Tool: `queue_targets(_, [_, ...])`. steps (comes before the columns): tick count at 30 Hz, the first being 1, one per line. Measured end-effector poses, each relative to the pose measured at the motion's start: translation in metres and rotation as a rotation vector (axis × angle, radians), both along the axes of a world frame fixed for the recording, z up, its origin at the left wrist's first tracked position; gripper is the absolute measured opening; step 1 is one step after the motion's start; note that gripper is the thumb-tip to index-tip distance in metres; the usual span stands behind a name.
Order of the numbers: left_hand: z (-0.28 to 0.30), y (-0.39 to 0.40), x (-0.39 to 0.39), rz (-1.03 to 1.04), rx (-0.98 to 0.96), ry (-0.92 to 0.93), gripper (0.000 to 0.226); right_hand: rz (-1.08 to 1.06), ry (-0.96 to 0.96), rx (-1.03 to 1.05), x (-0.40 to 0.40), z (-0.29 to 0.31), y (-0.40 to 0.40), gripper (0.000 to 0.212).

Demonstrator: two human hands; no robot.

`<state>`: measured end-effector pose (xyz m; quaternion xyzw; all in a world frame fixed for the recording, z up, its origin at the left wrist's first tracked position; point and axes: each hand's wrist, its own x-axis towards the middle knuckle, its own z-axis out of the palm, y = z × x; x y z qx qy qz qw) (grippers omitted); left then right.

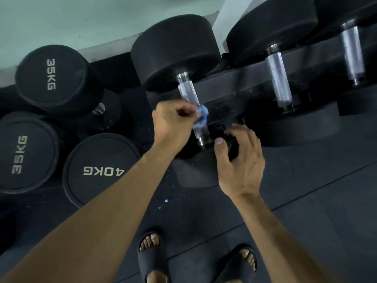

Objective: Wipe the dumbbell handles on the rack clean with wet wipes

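Left hand (173, 123): fingers pinching a crumpled blue wipe (202, 117) against the knurled dumbbell handle (190, 105).
Right hand (240, 160): fingers loosely spread, empty, near the rack (244, 82).

Count, head view. Dumbbells on rack (234, 82): three, each with a knurled steel handle — left (186, 92), middle (279, 80), right (353, 56). Dumbbells on floor: three; two marked 35KG (51, 74) (19, 154), one marked 40KG (103, 171). Wipes: one, blue (202, 117). Hands: two. Black slide sandals: two.

Left hand (171, 123) pressing blue wipe (202, 117) on dumbbell handle (188, 94), right hand (240, 160) beside
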<state>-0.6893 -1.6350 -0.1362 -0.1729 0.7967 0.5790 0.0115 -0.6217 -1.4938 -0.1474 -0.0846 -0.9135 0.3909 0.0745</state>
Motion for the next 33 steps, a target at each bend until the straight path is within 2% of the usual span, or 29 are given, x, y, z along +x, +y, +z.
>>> queue_targets(2, [0.007,0.001,-0.016,0.158,0.001,0.073,0.016,-0.001,-0.002,-0.002,0.001,-0.001,0.000,0.047])
queue_targets(4, [0.009,0.007,-0.024,0.238,-0.109,0.172,0.014,-0.001,0.010,0.000,0.000,-0.002,0.001,0.047])
queue_targets(8, [-0.005,0.010,0.002,0.044,-0.378,0.388,0.015,0.012,0.032,0.001,0.000,-0.004,0.003,0.044])
queue_targets(11, [-0.019,-0.003,0.004,-0.116,-0.509,0.394,0.024,0.025,0.038,-0.001,0.000,-0.005,0.003,0.044])
queue_targets(17, [-0.020,0.008,-0.021,0.123,-0.618,0.398,0.027,0.032,0.042,-0.020,0.001,-0.005,0.003,0.043])
queue_targets(21, [-0.023,-0.001,-0.006,-0.150,-0.708,0.482,0.025,0.033,0.035,-0.028,0.001,-0.005,0.003,0.043])
queue_targets(25, [-0.017,-0.003,-0.020,0.014,-0.655,0.451,0.029,0.033,0.032,-0.030,0.001,-0.005,0.003,0.044])
queue_targets(29, [-0.014,0.003,-0.006,-0.271,-0.671,0.568,0.026,0.034,0.020,-0.022,0.001,-0.004,0.003,0.045])
queue_targets(30, [-0.013,-0.002,-0.007,-0.273,-0.660,0.558,0.026,0.033,0.024,-0.024,0.001,-0.003,0.003,0.045])
queue_targets(33, [-0.013,-0.011,-0.020,-0.063,-0.693,0.450,0.031,0.028,0.038,-0.024,0.002,-0.003,0.003,0.045])
